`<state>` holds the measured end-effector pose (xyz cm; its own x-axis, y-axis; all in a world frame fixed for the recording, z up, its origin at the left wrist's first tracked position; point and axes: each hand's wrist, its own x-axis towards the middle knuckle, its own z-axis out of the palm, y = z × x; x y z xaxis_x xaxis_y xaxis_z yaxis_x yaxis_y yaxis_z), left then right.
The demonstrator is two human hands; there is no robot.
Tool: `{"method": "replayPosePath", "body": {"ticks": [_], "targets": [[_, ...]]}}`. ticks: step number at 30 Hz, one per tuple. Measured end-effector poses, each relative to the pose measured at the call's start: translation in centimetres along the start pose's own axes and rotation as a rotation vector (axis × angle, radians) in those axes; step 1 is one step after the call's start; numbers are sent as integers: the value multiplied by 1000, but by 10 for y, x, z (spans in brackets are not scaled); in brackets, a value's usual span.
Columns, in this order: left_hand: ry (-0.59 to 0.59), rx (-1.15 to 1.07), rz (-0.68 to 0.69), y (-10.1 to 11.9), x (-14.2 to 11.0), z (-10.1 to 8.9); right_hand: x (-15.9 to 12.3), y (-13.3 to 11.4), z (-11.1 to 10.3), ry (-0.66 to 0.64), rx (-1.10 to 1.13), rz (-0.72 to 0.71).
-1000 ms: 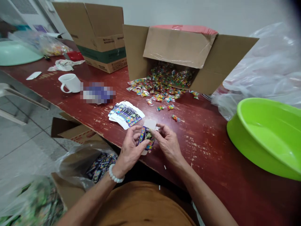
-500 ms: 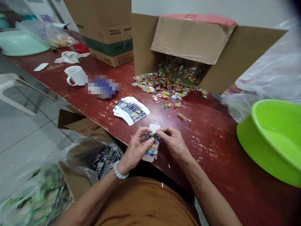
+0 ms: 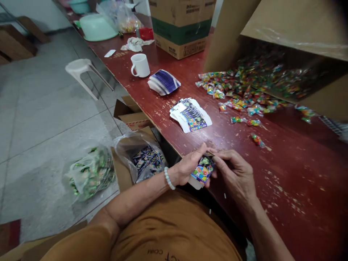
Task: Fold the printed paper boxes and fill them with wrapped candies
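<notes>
I count two hands [image 3: 187, 166] [image 3: 239, 175] low in the centre, one carton [image 3: 202, 171] between them, two stacks [image 3: 164, 82] [image 3: 194, 116] mid-frame, one mug [image 3: 141, 65] and one stool [image 3: 78, 66] upper left; candies [image 3: 244, 87] at right, too many to count.

1. Small carton [image 3: 202, 171]: between left hand [image 3: 189, 165] and right hand [image 3: 239, 174], at the table [image 3: 304, 156]'s near edge.
2. Beyond it, leftward on the table: fanned flat cartons [image 3: 193, 117], card stack [image 3: 164, 82], mug [image 3: 141, 66].
3. Right of these: wrapped candies [image 3: 239, 98] in and before an open cardboard box [image 3: 301, 25].
4. Behind the mug: upright carton [image 3: 181, 29] to the right, basin [image 3: 98, 27] to the left.
5. Floor [image 3: 49, 127], left of the table: packets [image 3: 148, 159] in a lined box [image 3: 119, 172], plastic bag [image 3: 89, 172] beside it, stool [image 3: 78, 66] behind.
</notes>
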<state>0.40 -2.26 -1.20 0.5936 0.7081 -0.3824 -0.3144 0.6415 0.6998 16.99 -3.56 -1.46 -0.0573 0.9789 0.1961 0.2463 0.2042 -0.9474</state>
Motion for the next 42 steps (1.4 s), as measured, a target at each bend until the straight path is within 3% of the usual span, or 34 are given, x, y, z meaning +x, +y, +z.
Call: {"method": "replayPosePath", "body": {"ticks": [5,9,12,16,21,24,29,35,38,40,42], "targets": [[126,68,54,4,4,-3,10,-13,11,-80,220,248],[85,128,108,8,7,3,24,-20,11,-133,362,371],[75,182,130,11,7,5,29,-22,10,-105,446,422],[122,230,128,12,7,2,26,-19,10,-61,393,307],[141,230,115,10,11,1,20,-19,1,-169,275,96],[137,263,103,10,16,6,21,-19,-4,-102,117,-25],[139,307,109,15,22,11,30,-17,-11,-76,130,131],[213,209,118,20,28,15,26,-16,-5,-169,312,115],[245,68,143,20,34,18,29,-6,-7,-147,241,128],[216,4,156,24,37,19,40,6,-22,-59,75,100],[186,-20,171,30,39,16,56,20,-47,144,-183,48]]}}
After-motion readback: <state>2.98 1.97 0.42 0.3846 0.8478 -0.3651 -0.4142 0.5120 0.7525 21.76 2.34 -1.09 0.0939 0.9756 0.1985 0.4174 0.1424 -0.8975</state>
